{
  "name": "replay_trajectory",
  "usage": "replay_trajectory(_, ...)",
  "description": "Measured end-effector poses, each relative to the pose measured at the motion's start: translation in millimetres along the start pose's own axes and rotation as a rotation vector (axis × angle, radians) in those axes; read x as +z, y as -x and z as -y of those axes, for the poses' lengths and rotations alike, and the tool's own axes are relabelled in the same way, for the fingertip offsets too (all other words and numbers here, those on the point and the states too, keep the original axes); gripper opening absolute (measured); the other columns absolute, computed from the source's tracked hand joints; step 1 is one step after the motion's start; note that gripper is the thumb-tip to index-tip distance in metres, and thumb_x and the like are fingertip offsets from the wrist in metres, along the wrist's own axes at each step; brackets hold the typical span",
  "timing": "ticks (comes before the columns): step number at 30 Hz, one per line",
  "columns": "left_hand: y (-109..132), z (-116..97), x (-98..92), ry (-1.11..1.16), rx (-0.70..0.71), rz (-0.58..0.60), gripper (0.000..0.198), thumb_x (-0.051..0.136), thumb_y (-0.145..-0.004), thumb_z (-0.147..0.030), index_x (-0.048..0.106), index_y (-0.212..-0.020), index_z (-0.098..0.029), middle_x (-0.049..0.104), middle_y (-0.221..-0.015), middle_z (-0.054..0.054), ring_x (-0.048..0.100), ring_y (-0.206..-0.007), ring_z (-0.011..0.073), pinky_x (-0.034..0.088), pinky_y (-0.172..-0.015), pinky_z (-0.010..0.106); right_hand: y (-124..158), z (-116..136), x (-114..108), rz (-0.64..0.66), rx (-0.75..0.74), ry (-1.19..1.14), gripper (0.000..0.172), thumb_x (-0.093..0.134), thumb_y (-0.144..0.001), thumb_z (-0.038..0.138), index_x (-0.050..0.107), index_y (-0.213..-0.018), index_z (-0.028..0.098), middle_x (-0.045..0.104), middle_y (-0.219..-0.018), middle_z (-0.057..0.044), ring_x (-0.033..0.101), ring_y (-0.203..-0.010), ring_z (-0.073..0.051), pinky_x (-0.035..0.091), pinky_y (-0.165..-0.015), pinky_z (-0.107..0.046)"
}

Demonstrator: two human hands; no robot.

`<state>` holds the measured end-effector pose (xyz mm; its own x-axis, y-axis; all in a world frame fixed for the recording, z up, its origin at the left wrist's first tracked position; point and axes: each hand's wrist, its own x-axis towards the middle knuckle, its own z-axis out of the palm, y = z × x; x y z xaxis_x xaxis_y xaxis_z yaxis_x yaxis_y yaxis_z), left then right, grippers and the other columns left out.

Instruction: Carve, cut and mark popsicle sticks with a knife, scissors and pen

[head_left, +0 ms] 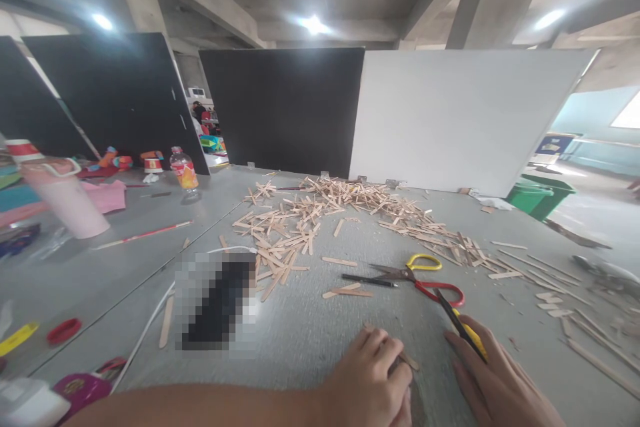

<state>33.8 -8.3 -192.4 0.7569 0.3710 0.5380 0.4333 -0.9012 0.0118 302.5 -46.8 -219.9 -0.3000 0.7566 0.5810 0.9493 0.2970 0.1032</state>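
My right hand (493, 373) is closed around a yellow and black utility knife (465, 330), its dark end pointing up and left. My left hand (373, 377) rests on the table with bent fingers, pressed on a small wooden stick (410, 360) whose end shows beside the fingers. Beyond the hands lie open scissors (410, 273) with one yellow and one red handle. A black pen (370, 280) touches or lies close to their blades. Two crossed wooden sticks (349, 291) are left of the scissors, and a large scattered pile of sticks (370, 200) spreads farther back.
A blurred-out dark device (220, 303) with a white cable lies left. Beyond it stand a drink bottle (184, 173) and a pink tumbler (65, 197). Black and white panels (450, 113) border the table's back. Sticks and scraps lie right; a green bin (540, 197) stands beyond.
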Motion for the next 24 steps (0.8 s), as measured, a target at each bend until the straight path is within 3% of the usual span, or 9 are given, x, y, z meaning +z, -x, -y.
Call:
replay_trajectory(6, -1.3, -0.2, -3.2, 0.005, 0.001, 0.064, 0.013, 0.061, -0.089, -0.024, 0.066, -0.095, -0.014, 0.067, -0.097, 0.009, 0.06, -0.095, 0.0249, 0.045, -0.09, 0.039, 2.4, -2.6, 1.6, 0.022, 0.023, -0.028, 0.036, 0.043, -0.103, 0.033, 0.067, -0.126, 0.018, 0.058, -0.141, -0.021, 0.071, -0.113, -0.035, 0.067, -0.079, -0.046)
replay_trajectory(19, -0.7, 2.5, 0.5, -0.027, 0.063, 0.069, 0.013, 0.063, -0.09, -0.028, 0.066, -0.093, -0.015, 0.066, -0.093, 0.007, 0.06, -0.091, 0.0224, 0.046, -0.09, 0.037, -1.0, -1.8, 0.2, -0.006, 0.007, -0.023, 0.033, 0.044, -0.103, 0.03, 0.068, -0.122, 0.018, 0.058, -0.139, -0.021, 0.072, -0.111, -0.034, 0.067, -0.078, -0.045)
replay_trajectory(24, -1.9, 1.2, -1.8, -0.022, 0.088, 0.062, 0.014, 0.064, -0.091, -0.028, 0.066, -0.095, -0.015, 0.066, -0.095, 0.007, 0.061, -0.094, 0.0229, 0.046, -0.097, 0.038, 3.1, -4.2, 3.8, 0.004, 0.083, -0.116, 0.038, 0.042, -0.1, 0.023, 0.069, -0.126, 0.025, 0.062, -0.138, -0.015, 0.074, -0.108, -0.028, 0.066, -0.075, -0.034)
